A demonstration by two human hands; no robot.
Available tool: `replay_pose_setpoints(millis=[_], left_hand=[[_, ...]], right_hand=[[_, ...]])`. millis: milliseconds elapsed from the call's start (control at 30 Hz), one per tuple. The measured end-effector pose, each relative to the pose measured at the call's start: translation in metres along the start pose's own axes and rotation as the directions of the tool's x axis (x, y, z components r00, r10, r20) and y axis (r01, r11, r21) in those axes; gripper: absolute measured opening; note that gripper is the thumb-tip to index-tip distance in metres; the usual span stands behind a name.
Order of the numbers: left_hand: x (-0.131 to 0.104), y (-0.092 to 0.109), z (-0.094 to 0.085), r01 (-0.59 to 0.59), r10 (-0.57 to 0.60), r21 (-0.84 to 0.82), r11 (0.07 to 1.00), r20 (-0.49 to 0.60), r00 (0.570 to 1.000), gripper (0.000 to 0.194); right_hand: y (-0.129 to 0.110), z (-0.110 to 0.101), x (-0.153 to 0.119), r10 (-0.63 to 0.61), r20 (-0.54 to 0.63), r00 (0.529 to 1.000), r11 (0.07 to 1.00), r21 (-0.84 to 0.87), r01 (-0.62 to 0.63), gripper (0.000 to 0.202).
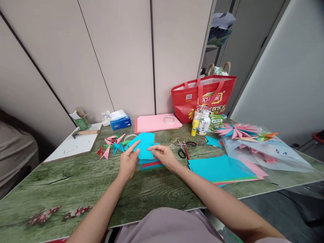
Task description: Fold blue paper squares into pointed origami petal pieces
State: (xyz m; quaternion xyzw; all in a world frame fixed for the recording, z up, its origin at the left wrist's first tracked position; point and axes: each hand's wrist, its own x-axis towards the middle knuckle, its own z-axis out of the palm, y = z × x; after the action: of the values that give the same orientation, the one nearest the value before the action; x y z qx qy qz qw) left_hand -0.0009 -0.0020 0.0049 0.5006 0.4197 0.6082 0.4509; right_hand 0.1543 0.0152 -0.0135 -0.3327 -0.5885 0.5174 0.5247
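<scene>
A blue sheet of paper (145, 143) is held between my two hands, over a small stack of coloured paper (149, 164) on the green table (83, 182). My left hand (129, 160) is at its left side, the thumb and a finger closed on the paper's edge. At its right side my right hand (162, 154) pinches the paper with thumb and index finger. Folded pink, red, green and blue paper pieces (107, 148) lie to the left of the hands. To the right are black-handled scissors (181, 150) and a red pencil (186, 151).
A pink paper stack (154, 123) with a tape roll (168, 119), a tissue box (120, 122), a hammer (86, 132), a red bag (202, 94), a white bottle (204, 123) and a glue stick (194, 128) stand behind. Blue sheets (222, 168) and a plastic bag (283, 153) lie right.
</scene>
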Motion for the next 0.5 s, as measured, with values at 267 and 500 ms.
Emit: replay_pose_setpoints(millis=[267, 500], left_hand=[[0.0065, 0.0033, -0.0042, -0.016, 0.017, 0.027, 1.000, -0.035, 0.999, 0.040], [0.0000, 0.0084, -0.0017, 0.072, -0.063, -0.030, 0.997, 0.227, 0.972, 0.054]], right_hand=[[-0.0006, 0.0001, -0.0036, -0.088, 0.151, 0.985, 0.981, -0.158, 0.111, 0.018], [0.0023, -0.0007, -0.0006, -0.108, -0.041, 0.993, 0.971, -0.220, 0.097, 0.024]])
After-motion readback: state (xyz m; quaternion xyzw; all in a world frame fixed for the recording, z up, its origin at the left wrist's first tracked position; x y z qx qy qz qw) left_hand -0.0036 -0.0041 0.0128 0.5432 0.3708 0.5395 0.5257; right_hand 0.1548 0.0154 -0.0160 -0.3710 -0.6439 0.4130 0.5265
